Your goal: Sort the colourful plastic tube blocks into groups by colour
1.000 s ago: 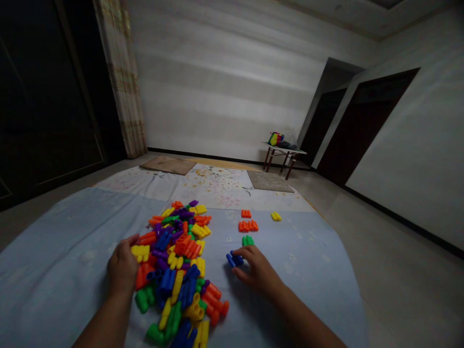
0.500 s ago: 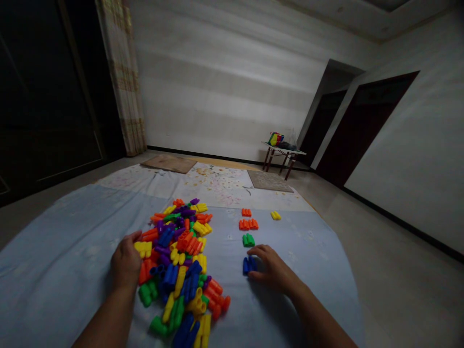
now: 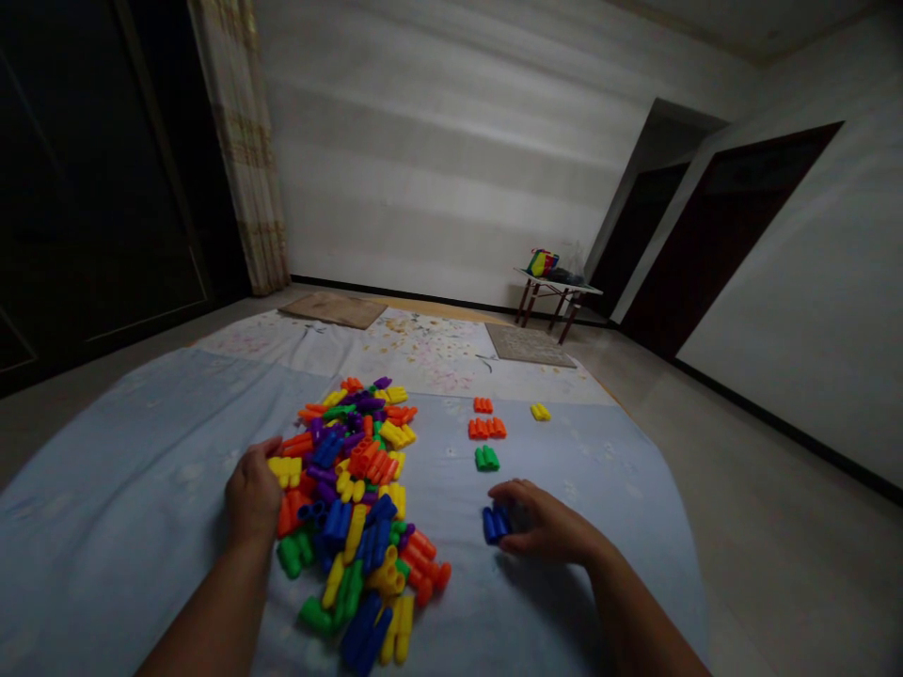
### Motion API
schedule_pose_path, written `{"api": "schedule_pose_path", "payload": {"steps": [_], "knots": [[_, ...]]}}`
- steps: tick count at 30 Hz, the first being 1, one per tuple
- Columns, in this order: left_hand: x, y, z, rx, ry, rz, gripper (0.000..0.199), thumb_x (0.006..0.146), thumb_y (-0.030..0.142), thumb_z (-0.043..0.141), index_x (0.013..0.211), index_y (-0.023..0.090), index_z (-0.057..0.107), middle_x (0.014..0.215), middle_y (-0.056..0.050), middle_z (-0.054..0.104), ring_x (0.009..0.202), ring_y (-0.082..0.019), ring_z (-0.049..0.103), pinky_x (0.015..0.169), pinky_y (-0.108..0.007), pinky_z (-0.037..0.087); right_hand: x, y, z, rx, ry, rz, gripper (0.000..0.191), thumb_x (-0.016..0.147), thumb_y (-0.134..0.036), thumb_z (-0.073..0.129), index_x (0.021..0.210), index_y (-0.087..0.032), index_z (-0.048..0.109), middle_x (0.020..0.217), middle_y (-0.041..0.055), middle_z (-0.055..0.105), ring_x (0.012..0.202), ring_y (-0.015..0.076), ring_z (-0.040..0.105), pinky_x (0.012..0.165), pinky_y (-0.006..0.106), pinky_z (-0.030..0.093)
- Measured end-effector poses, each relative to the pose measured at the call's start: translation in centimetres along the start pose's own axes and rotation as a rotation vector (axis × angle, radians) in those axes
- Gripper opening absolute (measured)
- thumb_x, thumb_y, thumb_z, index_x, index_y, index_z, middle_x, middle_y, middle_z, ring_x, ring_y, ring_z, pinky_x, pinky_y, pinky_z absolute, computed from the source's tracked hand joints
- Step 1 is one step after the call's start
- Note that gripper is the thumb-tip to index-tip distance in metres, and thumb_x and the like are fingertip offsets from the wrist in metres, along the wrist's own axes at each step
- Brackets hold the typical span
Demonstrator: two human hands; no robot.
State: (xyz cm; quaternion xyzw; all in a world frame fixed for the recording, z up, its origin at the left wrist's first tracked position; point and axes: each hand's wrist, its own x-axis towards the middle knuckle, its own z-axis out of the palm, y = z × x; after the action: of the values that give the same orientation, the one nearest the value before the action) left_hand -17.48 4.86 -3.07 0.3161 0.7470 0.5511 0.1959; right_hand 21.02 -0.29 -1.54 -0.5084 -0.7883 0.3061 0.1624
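Note:
A heap of red, yellow, blue, green and purple plastic pieces (image 3: 353, 508) lies on the light blue cloth. At the heap's left edge, my left hand (image 3: 254, 494) rests with curled fingers beside a yellow piece (image 3: 285, 471); its fingertips are partly hidden, so any grip cannot be made out. My right hand (image 3: 543, 522) has its thumb and fingers curved around the right end of a blue piece (image 3: 497, 524). Beyond that hand sit a green piece (image 3: 486, 459), a wide orange piece (image 3: 487, 429), a small orange piece (image 3: 483, 405) and, further right, a yellow piece (image 3: 540, 412).
A flowered white cloth (image 3: 430, 353) covers the far part of the round surface, with a brown mat (image 3: 335, 309) at far left and a grey mat (image 3: 529, 345) at far right. Behind stands a small table (image 3: 561, 282) with a colourful bag (image 3: 543, 262).
My right hand and the blue piece have shifted slightly right and nearer to me. My left hand stays beside the heap. The camera view has tilted a little.

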Motion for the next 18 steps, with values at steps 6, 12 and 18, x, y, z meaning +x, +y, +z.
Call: {"api": "schedule_pose_path", "payload": {"steps": [6, 12, 18], "knots": [[0.1, -0.5, 0.1, -0.033, -0.020, 0.038, 0.047, 0.077, 0.028, 0.027, 0.105, 0.011, 0.061, 0.108, -0.010, 0.063, 0.100, -0.020, 0.057, 0.087, -0.031, 0.046, 1.4, -2.5, 0.5, 0.004, 0.165, -0.089, 0.033, 0.078, -0.030, 0.058, 0.110, -0.023, 0.058, 0.104, 0.0061, 0.059, 0.092, 0.0174, 0.056, 0.079, 0.030, 0.046], [0.6, -1.4, 0.3, -0.054, -0.007, 0.056, 0.046, 0.077, 0.029, 0.027, 0.103, 0.012, 0.062, 0.108, -0.010, 0.063, 0.101, -0.021, 0.057, 0.089, -0.034, 0.045, 3.3, -8.0, 3.3, -0.025, -0.012, -0.286, 0.034, 0.076, -0.021, 0.060, 0.110, -0.021, 0.059, 0.100, 0.0065, 0.061, 0.091, 0.0160, 0.057, 0.083, 0.029, 0.045], [1.3, -2.5, 0.9, -0.106, 0.005, 0.046, 0.049, 0.079, 0.037, 0.026, 0.102, 0.014, 0.062, 0.105, -0.010, 0.063, 0.097, -0.022, 0.058, 0.087, -0.036, 0.046, 5.1, -10.0, 6.2, -0.092, -0.073, -0.353, 0.036, 0.076, -0.026, 0.061, 0.113, -0.023, 0.060, 0.105, 0.0073, 0.060, 0.098, 0.0192, 0.055, 0.087, 0.030, 0.043]]}}
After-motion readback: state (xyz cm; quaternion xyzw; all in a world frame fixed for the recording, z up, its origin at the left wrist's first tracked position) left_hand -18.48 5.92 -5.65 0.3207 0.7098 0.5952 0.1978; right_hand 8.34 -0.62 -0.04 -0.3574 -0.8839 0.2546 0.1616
